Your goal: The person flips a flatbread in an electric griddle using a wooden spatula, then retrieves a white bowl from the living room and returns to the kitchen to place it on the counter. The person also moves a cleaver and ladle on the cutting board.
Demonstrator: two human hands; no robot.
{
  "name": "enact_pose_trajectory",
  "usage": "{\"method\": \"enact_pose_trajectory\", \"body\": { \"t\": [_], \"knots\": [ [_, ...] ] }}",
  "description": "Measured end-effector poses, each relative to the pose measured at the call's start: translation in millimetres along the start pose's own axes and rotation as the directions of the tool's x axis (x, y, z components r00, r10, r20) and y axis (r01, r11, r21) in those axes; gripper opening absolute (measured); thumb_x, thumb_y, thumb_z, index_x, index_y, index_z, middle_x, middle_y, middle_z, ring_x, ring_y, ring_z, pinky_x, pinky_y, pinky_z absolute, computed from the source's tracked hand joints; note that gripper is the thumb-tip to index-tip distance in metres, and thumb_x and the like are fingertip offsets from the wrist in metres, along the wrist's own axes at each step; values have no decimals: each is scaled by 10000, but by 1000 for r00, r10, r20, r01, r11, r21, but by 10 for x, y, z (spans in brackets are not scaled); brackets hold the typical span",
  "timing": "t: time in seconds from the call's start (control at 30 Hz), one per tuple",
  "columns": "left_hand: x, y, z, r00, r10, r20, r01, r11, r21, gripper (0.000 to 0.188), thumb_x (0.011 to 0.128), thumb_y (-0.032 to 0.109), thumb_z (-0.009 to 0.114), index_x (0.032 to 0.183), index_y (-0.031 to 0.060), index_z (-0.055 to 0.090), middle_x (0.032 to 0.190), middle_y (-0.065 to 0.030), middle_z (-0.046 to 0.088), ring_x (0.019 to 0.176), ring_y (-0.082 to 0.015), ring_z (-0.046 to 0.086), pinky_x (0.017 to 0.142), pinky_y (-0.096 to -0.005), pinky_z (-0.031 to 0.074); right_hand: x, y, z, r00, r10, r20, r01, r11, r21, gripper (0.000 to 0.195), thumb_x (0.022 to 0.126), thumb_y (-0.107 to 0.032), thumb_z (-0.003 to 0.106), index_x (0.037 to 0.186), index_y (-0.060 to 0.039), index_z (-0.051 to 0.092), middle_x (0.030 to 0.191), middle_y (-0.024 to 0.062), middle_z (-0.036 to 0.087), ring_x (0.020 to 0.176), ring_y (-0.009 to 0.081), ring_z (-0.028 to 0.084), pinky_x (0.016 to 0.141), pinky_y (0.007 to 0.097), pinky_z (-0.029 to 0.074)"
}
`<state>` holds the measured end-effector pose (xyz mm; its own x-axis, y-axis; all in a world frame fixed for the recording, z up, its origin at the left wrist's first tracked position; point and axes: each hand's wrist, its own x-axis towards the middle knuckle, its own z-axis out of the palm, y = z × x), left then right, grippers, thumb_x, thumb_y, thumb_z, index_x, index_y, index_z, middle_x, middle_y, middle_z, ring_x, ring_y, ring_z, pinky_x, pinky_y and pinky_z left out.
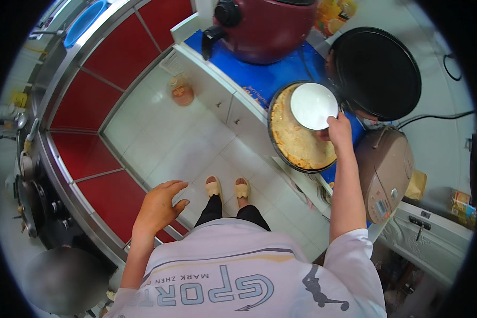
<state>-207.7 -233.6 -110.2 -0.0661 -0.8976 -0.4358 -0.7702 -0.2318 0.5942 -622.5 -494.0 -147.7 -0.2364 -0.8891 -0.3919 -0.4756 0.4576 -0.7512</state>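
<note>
My right hand (340, 128) grips the rim of a white bowl (314, 104). The bowl is over a large round golden-brown flatbread (288, 139), covering part of it; whether the two touch I cannot tell. Beneath the flatbread is the dark round pan of an electric griddle (274, 148), whose black lid (375, 73) stands raised behind it. My left hand (159, 204) hangs in the air above the floor, holding nothing, with thumb and fingers apart.
A dark red air fryer (262, 31) stands on the blue-covered cabinet top (230, 65). To the right of my forearm is a brown rice cooker (385, 175). A bottle of orange liquid (181, 91) is on the tiled floor. Along the left runs a counter with red cabinet doors (121, 51).
</note>
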Motion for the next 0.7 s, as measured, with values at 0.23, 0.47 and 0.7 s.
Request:
{"method": "enact_pose_trajectory", "body": {
  "t": [0.23, 0.47, 0.7],
  "knots": [
    [39, 41, 27, 1000, 14, 10, -14, 1000, -8, 442, 889, 179, 796, 1297, 54, 682, 1333, -147, 686, 1217, -363, 641, 1018, -428, 535, 110, -6, -115, 997, -30, -67, 29, 999, -15, 456, 942, -100, 472, 1366, 28, 582, 876, 188, 744, 609, 256, 724, 499, 386, 580],
    [12, 40, 48, 999, 38, -7, -38, 999, 21, 438, 888, 181, 796, 1290, 50, 682, 1316, -152, 692, 1194, -371, 647, 999, -437, 540, 232, -10, -53, 989, -107, -100, 90, 983, -163, 463, 924, -146, 504, 1343, 6, 627, 981, 208, 758, 649, 292, 750, 545, 397, 594],
    [10, 1, 56, 999, 43, -10, -43, 999, 11, 443, 887, 189, 794, 1293, 50, 681, 1313, -158, 691, 1193, -375, 647, 995, -441, 540, 243, -71, 24, 989, -98, -111, 72, 974, -217, 478, 919, -135, 505, 1363, 2, 615, 1045, 226, 746, 680, 292, 755, 579, 404, 626]
  ]
}}
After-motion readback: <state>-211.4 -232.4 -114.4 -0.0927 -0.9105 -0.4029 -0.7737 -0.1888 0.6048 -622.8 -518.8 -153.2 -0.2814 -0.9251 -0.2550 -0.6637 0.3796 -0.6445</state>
